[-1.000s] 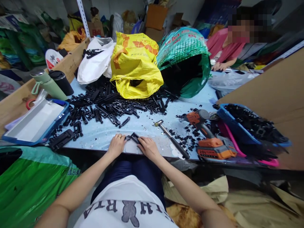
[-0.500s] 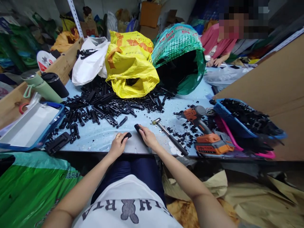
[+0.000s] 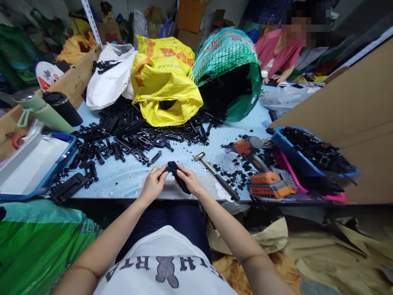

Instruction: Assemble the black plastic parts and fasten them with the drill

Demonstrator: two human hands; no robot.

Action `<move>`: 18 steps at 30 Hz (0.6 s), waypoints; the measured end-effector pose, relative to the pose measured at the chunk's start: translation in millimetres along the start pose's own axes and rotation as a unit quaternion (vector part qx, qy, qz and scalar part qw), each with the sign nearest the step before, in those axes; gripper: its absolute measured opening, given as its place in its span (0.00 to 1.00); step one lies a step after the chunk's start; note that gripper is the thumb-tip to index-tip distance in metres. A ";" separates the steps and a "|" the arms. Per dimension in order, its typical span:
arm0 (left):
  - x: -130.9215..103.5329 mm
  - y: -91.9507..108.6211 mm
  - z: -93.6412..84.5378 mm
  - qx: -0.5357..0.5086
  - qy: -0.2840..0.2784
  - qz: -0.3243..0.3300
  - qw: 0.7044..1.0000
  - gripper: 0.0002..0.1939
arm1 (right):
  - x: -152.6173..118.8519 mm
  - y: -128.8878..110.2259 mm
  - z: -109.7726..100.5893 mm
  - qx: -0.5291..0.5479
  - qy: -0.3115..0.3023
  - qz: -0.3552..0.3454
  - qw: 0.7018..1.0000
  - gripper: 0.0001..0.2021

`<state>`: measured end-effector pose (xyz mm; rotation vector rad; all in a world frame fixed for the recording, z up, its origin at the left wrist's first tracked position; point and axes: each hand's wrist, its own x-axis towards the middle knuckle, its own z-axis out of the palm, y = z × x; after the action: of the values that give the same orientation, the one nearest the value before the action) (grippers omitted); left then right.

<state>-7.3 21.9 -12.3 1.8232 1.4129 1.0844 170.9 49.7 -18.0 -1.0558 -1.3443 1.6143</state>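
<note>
My left hand [image 3: 153,182] pinches a small black part [image 3: 163,170], mostly covered by the fingers. My right hand [image 3: 189,179] is closed on a long black piece [image 3: 179,178], which slants down toward the table's front edge. The two black parts meet between my hands at the upper end of the long piece. Several loose black parts [image 3: 123,141] are heaped just beyond. To the right of my right hand lies a hammer [image 3: 219,177] with a black handle.
An orange cordless drill [image 3: 264,176] and a blue basket of black parts [image 3: 278,141] are at the right. Yellow [image 3: 166,78] and green sacks [image 3: 225,53] stand behind the heap. Two cups and a tray [image 3: 33,164] are left. Across the table sits a person [image 3: 282,49].
My hands have come together, and the small part now touches the long piece, which has turned more toward the left hand. The whole view has shifted slightly.
</note>
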 end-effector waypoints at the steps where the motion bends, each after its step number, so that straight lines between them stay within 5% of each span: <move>1: 0.9 1.7 -0.9 0.005 0.000 0.011 1.000 0.19 | -2.6 -0.7 -1.7 -0.038 -0.008 -0.029 0.999 0.30; 7: 24.0 14.5 -14.6 0.001 0.071 0.021 0.997 0.19 | -36.6 10.2 23.4 -0.266 -0.222 -0.166 0.923 0.21; 12: 18.2 24.9 -23.4 -0.022 0.046 0.070 0.996 0.18 | -35.5 6.2 23.1 -0.077 0.031 -0.041 0.996 0.28; 15: 4.6 30.0 -14.8 -0.027 -0.005 0.068 0.997 0.18 | -23.9 -7.0 15.4 -0.004 0.046 -0.016 0.999 0.31; 18: -3.8 34.6 -8.9 -0.012 0.003 0.054 0.998 0.19 | -17.1 -17.4 9.3 -0.046 0.007 -0.052 0.998 0.31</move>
<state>1.5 8.7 20.0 1.8998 1.3114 1.1560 169.3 33.2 2.1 -1.0325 -1.4511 1.4785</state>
